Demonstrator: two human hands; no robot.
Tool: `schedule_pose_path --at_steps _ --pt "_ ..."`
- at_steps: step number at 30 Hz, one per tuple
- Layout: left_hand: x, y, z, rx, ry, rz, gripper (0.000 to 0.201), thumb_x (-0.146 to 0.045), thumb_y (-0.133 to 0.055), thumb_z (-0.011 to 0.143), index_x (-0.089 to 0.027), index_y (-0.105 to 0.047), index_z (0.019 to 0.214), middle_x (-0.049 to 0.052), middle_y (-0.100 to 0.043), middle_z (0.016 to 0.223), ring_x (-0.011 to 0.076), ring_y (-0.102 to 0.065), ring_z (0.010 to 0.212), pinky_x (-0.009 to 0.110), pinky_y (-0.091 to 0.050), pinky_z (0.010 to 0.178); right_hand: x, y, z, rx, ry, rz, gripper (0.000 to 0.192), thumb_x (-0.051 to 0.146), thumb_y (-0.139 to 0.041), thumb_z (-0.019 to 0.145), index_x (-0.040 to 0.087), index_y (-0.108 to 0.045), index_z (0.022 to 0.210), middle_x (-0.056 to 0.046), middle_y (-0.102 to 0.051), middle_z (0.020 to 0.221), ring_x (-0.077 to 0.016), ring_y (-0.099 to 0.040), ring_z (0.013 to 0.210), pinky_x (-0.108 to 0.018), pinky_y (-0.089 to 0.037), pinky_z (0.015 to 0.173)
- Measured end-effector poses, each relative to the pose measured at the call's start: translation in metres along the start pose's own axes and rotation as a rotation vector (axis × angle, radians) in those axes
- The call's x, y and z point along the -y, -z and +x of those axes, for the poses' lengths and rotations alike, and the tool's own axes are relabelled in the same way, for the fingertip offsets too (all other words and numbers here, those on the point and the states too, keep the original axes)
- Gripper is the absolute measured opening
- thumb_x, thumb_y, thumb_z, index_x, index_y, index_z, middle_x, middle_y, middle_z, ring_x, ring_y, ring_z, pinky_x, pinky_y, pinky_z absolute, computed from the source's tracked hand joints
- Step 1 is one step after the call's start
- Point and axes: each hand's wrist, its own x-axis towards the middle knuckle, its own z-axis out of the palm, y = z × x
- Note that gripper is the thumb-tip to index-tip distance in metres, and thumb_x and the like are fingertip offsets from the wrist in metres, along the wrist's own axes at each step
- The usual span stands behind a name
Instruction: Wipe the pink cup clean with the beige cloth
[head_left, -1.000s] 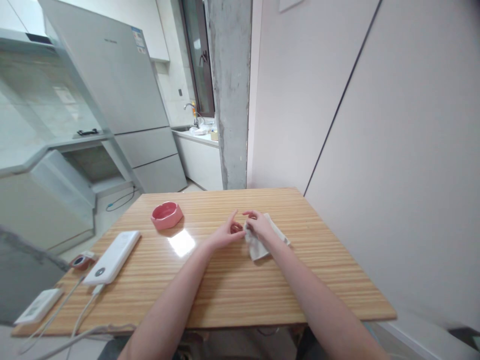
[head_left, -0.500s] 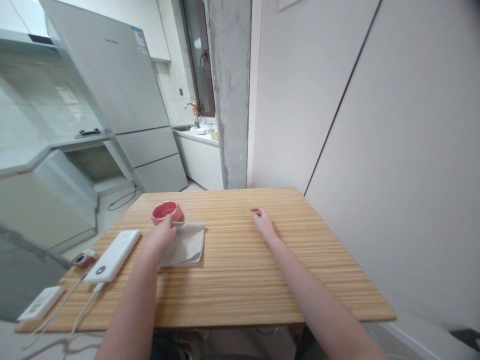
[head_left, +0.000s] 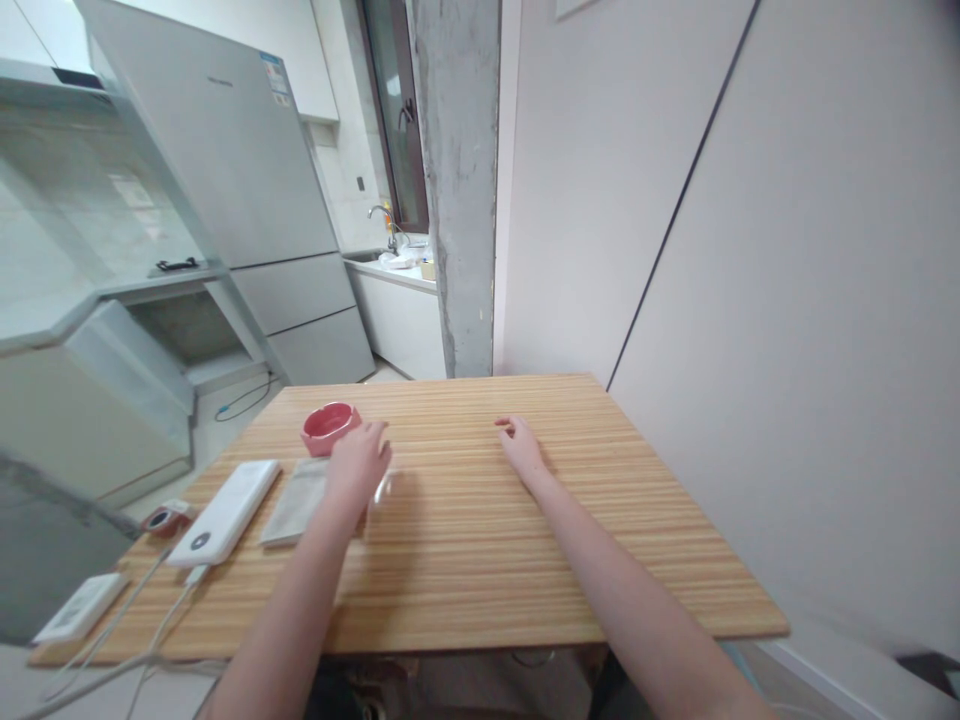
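My left hand (head_left: 361, 458) hovers over the table with its fingers apart, just right of a folded grey-beige cloth (head_left: 298, 503). My left forearm covers part of the cloth's right side. Behind the cloth stands a red ashtray-like bowl (head_left: 328, 430) with a notched rim, close to the back of that hand. A small shiny pale thing (head_left: 384, 488) shows under the left hand; the hand hides most of it, and its kind is unclear. My right hand (head_left: 519, 443) rests on its side on the bare wood, loosely curled, with thumb and fingers apart and nothing between them.
On the left of the wooden table (head_left: 480, 590) lie a white power bank (head_left: 229, 512) with a plugged-in cable (head_left: 174, 615), a small red-and-white object (head_left: 166, 518) and a white block (head_left: 81, 607). A wall (head_left: 750, 300) runs along the right side.
The cloth now lies farther left, beside the power bank. My left hand has come off it and moved right with fingers spread. My right hand has hardly moved.
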Motion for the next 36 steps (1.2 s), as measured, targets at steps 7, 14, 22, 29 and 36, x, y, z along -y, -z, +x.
schedule_pose_path --at_steps 7,14,22,29,36 --pt "-0.108 -0.051 0.030 0.366 -0.259 -0.280 0.017 -0.026 -0.052 0.081 -0.019 -0.065 0.088 0.008 -0.070 0.087 0.0212 -0.064 0.081 0.030 -0.047 0.073 -0.003 -0.002 0.000 0.028 0.022 -0.008 0.018 0.017 -0.046 0.075 0.020 -0.061 0.086 -0.004 -0.066 0.085 -0.0167 -0.060 0.077 -0.034 -0.048 0.079" --pt "-0.122 -0.103 0.024 0.176 -0.316 -0.382 0.034 -0.018 -0.046 0.084 -0.017 -0.056 0.116 0.013 -0.068 0.107 0.0236 -0.063 0.098 0.034 -0.046 0.083 0.008 -0.003 -0.004 0.231 0.139 -0.158 0.027 0.010 -0.049 0.075 0.020 -0.064 0.095 -0.006 -0.068 0.098 -0.0194 -0.061 0.092 -0.034 -0.046 0.087" --pt "-0.117 -0.106 0.027 0.184 -0.389 -0.450 0.034 -0.016 -0.049 0.081 -0.018 -0.059 0.113 0.010 -0.068 0.110 0.0239 -0.063 0.100 0.034 -0.046 0.085 0.016 -0.001 -0.006 0.281 0.161 -0.240 0.023 0.007 -0.049 0.074 0.020 -0.064 0.086 -0.005 -0.068 0.091 -0.0184 -0.058 0.088 -0.032 -0.044 0.083" --pt "-0.116 -0.111 0.028 0.174 -0.380 -0.441 0.035 -0.017 -0.049 0.081 -0.020 -0.060 0.113 0.008 -0.069 0.109 0.0228 -0.063 0.099 0.032 -0.047 0.084 0.018 0.000 -0.006 0.335 0.122 -0.304 0.025 0.007 -0.047 0.077 0.018 -0.064 0.092 -0.007 -0.067 0.098 -0.0175 -0.057 0.093 -0.029 -0.042 0.085" --pt "-0.116 -0.110 0.028 0.161 -0.388 -0.435 0.036 -0.017 -0.049 0.080 -0.020 -0.060 0.114 0.007 -0.069 0.109 0.0230 -0.063 0.099 0.032 -0.047 0.085 0.018 0.000 -0.005 0.335 0.122 -0.308 0.025 0.007 -0.046 0.077 0.016 -0.064 0.093 -0.008 -0.066 0.099 -0.0189 -0.057 0.092 -0.030 -0.042 0.085"
